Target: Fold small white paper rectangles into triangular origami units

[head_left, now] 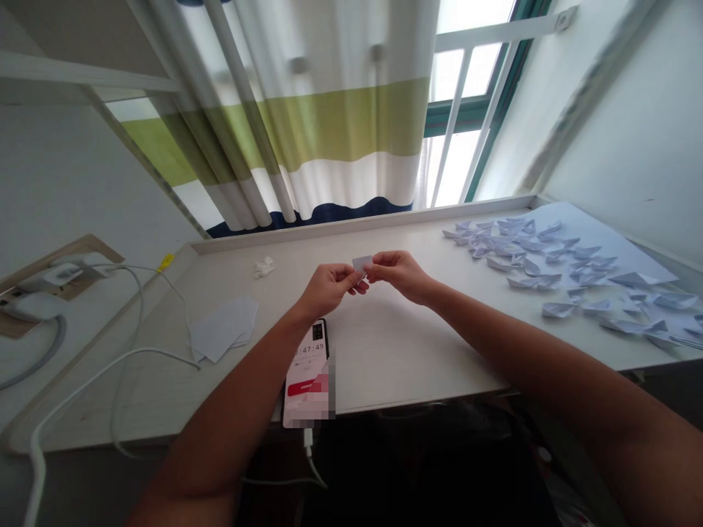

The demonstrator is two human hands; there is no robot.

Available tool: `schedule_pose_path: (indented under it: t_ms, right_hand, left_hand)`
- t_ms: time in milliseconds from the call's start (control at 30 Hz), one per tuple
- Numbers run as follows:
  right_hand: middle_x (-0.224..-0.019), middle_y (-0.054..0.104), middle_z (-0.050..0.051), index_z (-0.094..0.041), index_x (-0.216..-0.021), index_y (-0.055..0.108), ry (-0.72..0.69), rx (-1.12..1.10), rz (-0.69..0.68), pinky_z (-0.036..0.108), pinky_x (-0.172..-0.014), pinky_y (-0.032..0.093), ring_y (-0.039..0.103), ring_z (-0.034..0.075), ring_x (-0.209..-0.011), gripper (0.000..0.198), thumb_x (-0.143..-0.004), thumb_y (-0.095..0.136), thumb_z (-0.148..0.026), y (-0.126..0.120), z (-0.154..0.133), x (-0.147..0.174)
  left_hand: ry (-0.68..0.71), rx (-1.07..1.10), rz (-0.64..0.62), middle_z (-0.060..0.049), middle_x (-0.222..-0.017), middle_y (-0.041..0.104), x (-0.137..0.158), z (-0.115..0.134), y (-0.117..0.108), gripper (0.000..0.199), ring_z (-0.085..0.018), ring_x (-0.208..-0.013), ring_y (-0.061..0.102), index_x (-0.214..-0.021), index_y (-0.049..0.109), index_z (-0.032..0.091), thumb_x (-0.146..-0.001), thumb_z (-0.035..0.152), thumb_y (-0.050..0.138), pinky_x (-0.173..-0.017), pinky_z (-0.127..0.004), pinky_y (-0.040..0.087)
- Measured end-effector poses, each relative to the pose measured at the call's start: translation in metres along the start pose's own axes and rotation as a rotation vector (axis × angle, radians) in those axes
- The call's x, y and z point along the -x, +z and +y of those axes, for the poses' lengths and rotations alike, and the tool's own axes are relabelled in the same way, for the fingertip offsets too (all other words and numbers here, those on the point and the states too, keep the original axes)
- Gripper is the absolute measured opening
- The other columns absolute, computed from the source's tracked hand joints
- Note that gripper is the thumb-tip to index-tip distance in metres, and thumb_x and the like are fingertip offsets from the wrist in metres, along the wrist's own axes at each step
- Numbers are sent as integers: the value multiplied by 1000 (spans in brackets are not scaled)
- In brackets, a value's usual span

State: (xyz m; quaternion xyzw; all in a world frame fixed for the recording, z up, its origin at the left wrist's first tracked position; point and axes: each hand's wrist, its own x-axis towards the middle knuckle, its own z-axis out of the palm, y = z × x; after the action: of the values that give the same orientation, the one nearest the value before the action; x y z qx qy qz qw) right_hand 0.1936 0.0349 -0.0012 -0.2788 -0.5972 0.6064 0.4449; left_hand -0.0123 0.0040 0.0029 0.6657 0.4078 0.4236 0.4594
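Between my two hands, above the middle of the white desk [384,351], is a small folded piece of white paper [362,262]. My left hand [331,287] pinches its left and lower side with thumb and fingers. From the right, my right hand [400,272] grips the paper's edge between thumb and forefinger. My fingers cover the lower part of the paper, so its full folded shape is hidden. Many folded white paper boats [516,238] lie spread over the right side of the desk.
Flat white paper sheets [224,329] lie at the left, with a crumpled tissue [264,267] behind them. A phone [304,373] showing a timer lies near the front edge, plugged into a white cable [308,443]. A power strip [55,278] with cords stands far left. Curtains [340,117] hang behind.
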Motion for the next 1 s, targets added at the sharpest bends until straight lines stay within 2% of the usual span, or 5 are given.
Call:
schedule_pose_path:
  t_ms: [367,500,633,867,1000]
  right_hand:
    - [-76,73,3,-19,-83,70,-107,232,57,33,-66,57,70,18,-70,47,-80,92,-60,-7,10,15]
    - [-101,76,5,-24,-114,75,-309,412,50,38,-76,65,73,20,-82,42,-85,90,-50,-12,5,16]
    - [-112,75,9,-26,-109,83,-414,560,-89,44,-87,67,75,23,-93,26,-91,85,-44,-17,2,16]
    - [-105,79,9,-22,-105,84,-312,367,39,41,-84,65,74,25,-97,36,-83,92,-50,-9,-2,18]
    - [-101,80,9,-19,-103,83,-174,216,15,39,-82,62,72,22,-92,40,-80,94,-49,-4,-5,20]
  left_hand:
    - [24,-27,-52,-2,-75,70,3,6,4,42,-14,-71,61,-91,76,16,-87,57,86,-74,-31,51]
    - [-16,-38,-43,-3,-74,73,4,11,-3,45,-16,-70,66,-100,79,16,-83,57,90,-73,-33,54]
    - [-46,24,-11,-2,-72,76,4,13,-9,53,-17,-69,70,-114,75,16,-80,53,94,-77,-34,57]
    - [88,123,70,-6,-98,79,1,7,-3,53,-18,-90,74,-111,77,18,-74,48,99,-87,-33,60]
    - [129,105,119,-5,-98,78,2,8,-2,50,-17,-92,73,-110,78,18,-73,43,101,-86,-31,60]
